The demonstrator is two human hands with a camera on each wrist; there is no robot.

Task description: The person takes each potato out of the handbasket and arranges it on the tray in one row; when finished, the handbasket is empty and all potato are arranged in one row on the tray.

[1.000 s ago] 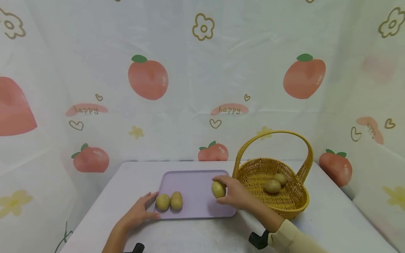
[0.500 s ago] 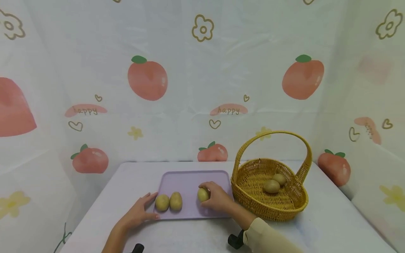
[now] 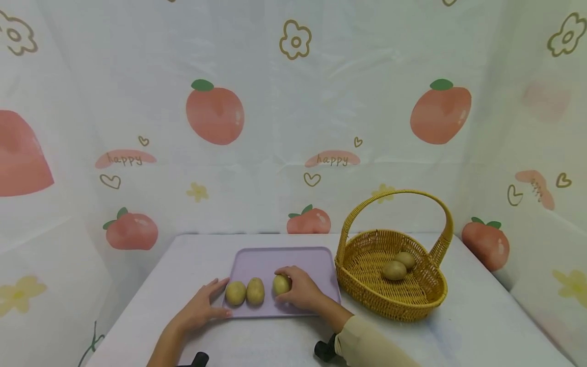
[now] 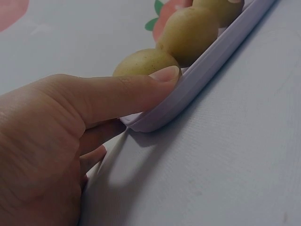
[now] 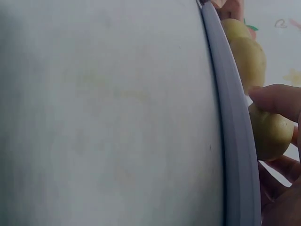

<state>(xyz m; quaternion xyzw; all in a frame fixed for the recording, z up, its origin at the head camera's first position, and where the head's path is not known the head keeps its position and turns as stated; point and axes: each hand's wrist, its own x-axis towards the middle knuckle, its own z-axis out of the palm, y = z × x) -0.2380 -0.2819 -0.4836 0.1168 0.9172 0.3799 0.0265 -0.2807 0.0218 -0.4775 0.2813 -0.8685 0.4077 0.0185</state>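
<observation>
My right hand holds a potato low over the middle of the lilac tray, thumb and fingers on either side of it. Whether the potato touches the tray cannot be told. Left of it, two potatoes lie side by side on the tray: a rounder one by the left edge and a longer one. My left hand rests against the tray's left front corner, its fingers extended. In the left wrist view the thumb lies along the rim; the other fingers are partly hidden behind it.
A yellow wicker basket with a tall arched handle stands just right of the tray. Two potatoes lie inside it. The white table meets a fruit-printed curtain at the back and sides.
My right hand has carried its potato leftward from the tray's right side, beside the basket, to near the two potatoes, and slightly lower. The left hand and the tray stay in place.
</observation>
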